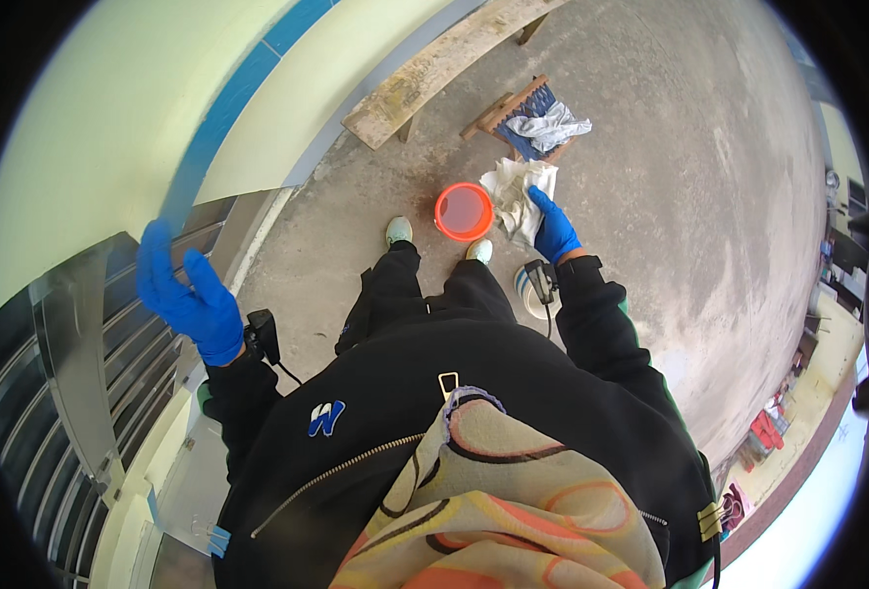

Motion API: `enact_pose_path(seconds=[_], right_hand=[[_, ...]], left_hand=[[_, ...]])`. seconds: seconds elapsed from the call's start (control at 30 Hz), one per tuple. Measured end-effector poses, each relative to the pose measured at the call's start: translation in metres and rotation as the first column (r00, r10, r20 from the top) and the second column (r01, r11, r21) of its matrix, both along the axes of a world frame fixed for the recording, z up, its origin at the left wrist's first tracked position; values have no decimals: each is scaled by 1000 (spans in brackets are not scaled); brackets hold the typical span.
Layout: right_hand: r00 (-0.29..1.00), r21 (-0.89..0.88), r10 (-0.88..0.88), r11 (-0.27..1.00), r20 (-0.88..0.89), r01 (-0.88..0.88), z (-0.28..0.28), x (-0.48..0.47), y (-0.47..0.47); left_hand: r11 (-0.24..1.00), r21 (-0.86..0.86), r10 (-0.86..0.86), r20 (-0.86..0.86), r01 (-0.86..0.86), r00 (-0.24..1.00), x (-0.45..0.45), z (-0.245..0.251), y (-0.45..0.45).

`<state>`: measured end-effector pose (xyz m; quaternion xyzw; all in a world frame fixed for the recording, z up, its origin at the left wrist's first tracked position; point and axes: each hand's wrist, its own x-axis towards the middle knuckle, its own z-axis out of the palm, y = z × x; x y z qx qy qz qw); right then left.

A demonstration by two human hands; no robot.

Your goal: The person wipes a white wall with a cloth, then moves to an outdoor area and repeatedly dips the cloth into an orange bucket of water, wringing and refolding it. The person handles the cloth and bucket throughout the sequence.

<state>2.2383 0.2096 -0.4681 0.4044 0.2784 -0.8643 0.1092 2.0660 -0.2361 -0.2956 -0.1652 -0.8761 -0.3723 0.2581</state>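
Note:
Both hands wear blue gloves. My right hand (554,230) grips a damp-looking white cloth (517,193) that hangs crumpled beside the red bucket (464,212). Liquid fills part of that bucket, which stands on the floor just in front of my shoes. My left hand (190,294) is raised at the left with its fingers apart and nothing in it. It is nearest to the metal-slatted door (154,316) and the wall with a blue tile band (235,96); whether it touches either I cannot tell.
A long wooden bench (434,66) runs along the wall. Beyond the bucket stands a small wooden folding stool (526,110) with a blue woven seat and a pale cloth (552,127) on it. A striped round container (533,294) sits partly hidden below my right wrist. Concrete floor (670,184) extends right.

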Motion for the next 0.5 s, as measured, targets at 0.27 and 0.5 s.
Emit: enact_pose_path(seconds=[0.27,0.5], right_hand=[[998,-220,-64,973,19,67,-48,13,-14],[985,-40,-138,989,102,143,-139,78,33]], left_hand=[[754,443,-523,851,486,36,95,-163,261],[780,606,-625,738,-156,-254,142,-305,328]])
